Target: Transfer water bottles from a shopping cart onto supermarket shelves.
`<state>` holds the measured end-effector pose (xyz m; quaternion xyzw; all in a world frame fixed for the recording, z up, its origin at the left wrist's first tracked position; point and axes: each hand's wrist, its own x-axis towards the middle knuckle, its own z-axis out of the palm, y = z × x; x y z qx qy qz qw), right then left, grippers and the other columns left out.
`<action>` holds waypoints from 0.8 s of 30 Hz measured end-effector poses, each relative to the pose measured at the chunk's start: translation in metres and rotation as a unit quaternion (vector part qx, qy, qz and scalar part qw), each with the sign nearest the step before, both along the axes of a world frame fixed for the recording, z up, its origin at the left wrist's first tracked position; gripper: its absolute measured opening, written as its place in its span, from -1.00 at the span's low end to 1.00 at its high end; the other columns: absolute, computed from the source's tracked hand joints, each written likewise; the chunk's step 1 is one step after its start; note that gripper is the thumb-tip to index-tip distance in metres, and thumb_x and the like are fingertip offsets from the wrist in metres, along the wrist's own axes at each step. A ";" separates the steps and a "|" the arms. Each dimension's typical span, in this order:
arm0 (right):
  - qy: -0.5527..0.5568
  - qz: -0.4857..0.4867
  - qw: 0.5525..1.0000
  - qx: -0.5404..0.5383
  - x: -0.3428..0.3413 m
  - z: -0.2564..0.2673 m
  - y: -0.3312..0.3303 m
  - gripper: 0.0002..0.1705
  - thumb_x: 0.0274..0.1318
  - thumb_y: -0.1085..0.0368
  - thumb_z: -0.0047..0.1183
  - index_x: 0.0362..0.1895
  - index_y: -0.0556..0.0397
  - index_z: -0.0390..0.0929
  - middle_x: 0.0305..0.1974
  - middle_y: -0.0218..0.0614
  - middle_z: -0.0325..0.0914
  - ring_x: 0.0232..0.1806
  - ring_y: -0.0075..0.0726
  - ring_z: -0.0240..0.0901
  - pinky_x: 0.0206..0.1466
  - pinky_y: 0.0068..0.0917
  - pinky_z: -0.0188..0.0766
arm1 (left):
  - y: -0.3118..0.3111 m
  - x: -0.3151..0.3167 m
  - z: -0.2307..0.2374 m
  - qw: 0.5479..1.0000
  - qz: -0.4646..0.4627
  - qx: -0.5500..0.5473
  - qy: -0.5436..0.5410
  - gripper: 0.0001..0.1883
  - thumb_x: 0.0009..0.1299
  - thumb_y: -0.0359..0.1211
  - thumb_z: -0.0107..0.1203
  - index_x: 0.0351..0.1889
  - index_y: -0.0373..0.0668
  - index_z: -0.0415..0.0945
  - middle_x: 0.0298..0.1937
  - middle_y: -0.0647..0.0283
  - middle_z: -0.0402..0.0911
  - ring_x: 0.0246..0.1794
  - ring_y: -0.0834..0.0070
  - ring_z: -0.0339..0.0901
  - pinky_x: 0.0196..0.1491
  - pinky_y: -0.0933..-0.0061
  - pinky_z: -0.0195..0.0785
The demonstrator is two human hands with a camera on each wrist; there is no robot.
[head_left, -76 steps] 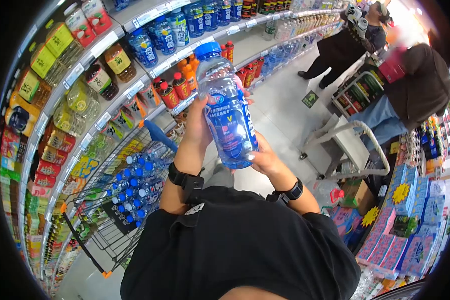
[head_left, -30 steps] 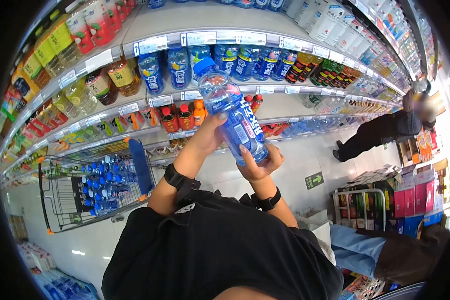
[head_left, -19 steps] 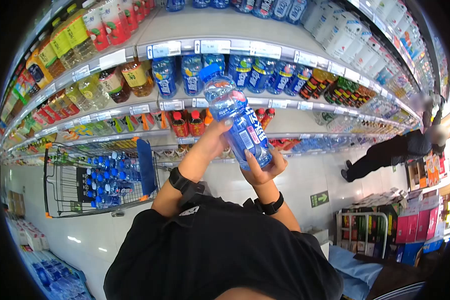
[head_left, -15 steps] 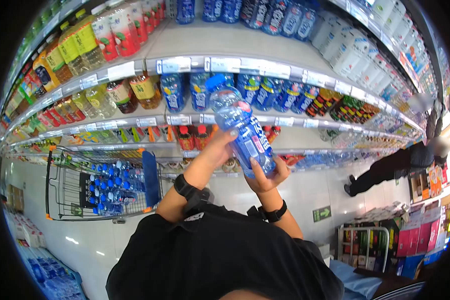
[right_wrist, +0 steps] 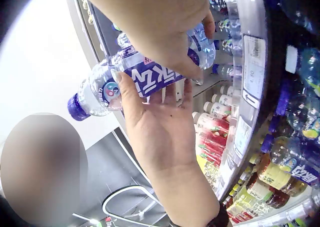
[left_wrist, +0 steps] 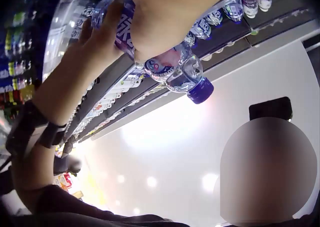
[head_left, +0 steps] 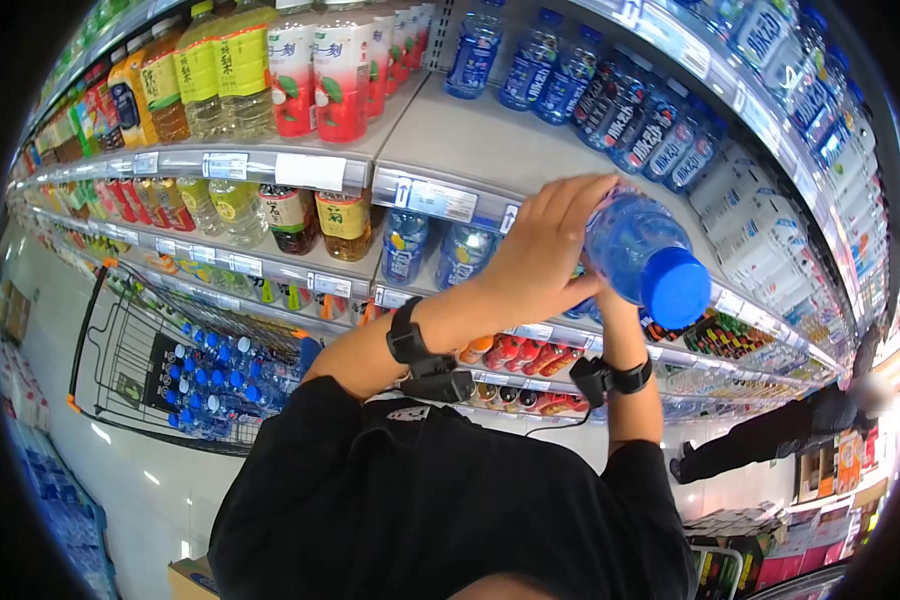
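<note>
From here, left hand (head_left: 550, 238) and right hand (left_wrist: 96, 49) both grip the tilted 脉动 bottle (head_left: 628, 238); I'd turn it slowly, without squeezing

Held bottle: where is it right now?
In the head view, the bottle is right of centre, in front of the shelves, held by left hand and right hand, its blue cap toward the camera.

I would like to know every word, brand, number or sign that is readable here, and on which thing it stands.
"脉动" on the held bottle, partly covered.
"脉动" on the blue shelf bottles.
"一刻" on the red-and-white bottles.
"↑" on a price tag; its number is too blurred to be sure.
Too small or blurred: the other price tags, the yellow-green labels, the cart bottles.
</note>
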<state>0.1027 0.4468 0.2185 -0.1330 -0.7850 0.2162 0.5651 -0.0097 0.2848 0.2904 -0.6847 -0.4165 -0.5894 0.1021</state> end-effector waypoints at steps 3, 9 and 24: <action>-0.075 0.045 0.995 0.042 -0.029 0.027 0.014 -0.19 -0.20 0.24 0.25 0.19 0.08 0.17 0.06 -0.16 0.34 0.14 -0.24 0.22 0.20 -0.32 0.16 | 0.015 -0.028 0.007 0.997 0.064 0.032 0.013 -0.20 -0.07 -0.29 0.29 0.15 -0.27 0.15 0.10 -0.02 0.28 0.12 0.05 0.22 0.17 0.14 0.05; -0.105 0.185 0.975 -0.056 -0.114 0.074 0.024 -0.31 -0.40 0.35 0.35 -0.02 0.11 0.40 -0.10 -0.25 0.47 -0.08 -0.32 0.40 0.03 -0.36 0.32 | 0.069 -0.103 0.012 0.984 0.177 0.001 0.028 -0.25 0.01 -0.12 0.27 0.09 -0.29 0.19 -0.05 -0.03 0.42 -0.03 0.07 0.39 0.03 0.22 0.24; -0.331 0.041 0.909 -0.250 -0.196 0.108 0.089 -0.21 -0.68 0.15 0.47 -0.16 0.15 0.48 -0.21 -0.18 0.52 -0.32 -0.33 0.51 -0.45 -0.46 0.48 | 0.167 -0.202 0.028 0.949 0.182 -0.204 -0.155 -0.13 -0.11 0.02 0.34 0.04 -0.37 0.26 -0.03 -0.03 0.47 -0.03 0.22 0.47 0.01 0.36 0.31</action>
